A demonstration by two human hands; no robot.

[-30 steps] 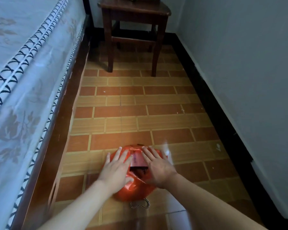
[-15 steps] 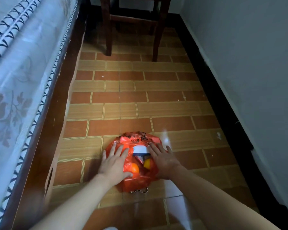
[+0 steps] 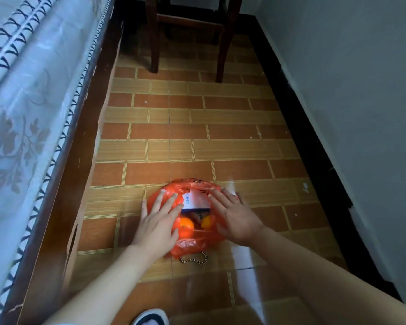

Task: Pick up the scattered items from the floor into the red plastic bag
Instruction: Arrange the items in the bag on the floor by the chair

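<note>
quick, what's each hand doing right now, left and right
Left hand: open, fingers straight, resting on the red plastic bag.
Right hand: open, fingers straight, resting on the bag's other side.

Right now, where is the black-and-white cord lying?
In the head view, the black-and-white cord lies on the tiled floor at the near edge of the red plastic bag, between the person's forearms.

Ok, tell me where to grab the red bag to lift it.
Probably grip the red bag by the loose plastic round its open mouth, coming from above with each hand on its own side. It lies slumped on the floor, items showing through the gap, so bunching that edge should close it.
</note>
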